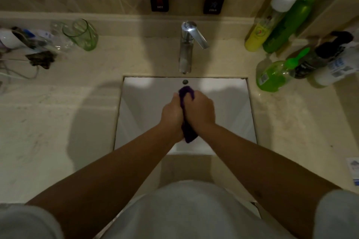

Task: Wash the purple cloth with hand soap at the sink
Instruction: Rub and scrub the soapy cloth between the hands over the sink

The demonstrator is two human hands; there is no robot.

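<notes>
The purple cloth (188, 134) is bunched up between both hands over the white sink basin (139, 106). My left hand (172, 116) grips it from the left and my right hand (200, 110) from the right, pressed together. A tuft of cloth sticks out above the fingers and a longer end hangs below the wrists. The chrome faucet (186, 48) stands behind the basin; I see no water running. A green hand soap pump bottle (275, 75) lies at the basin's right on the counter.
Yellow and green bottles (272, 31) lean at the back right beside dark and white bottles (330, 60). A green glass (81, 34), cords and small items sit at the back left. Hot and cold labels (159, 1) hang on the wall.
</notes>
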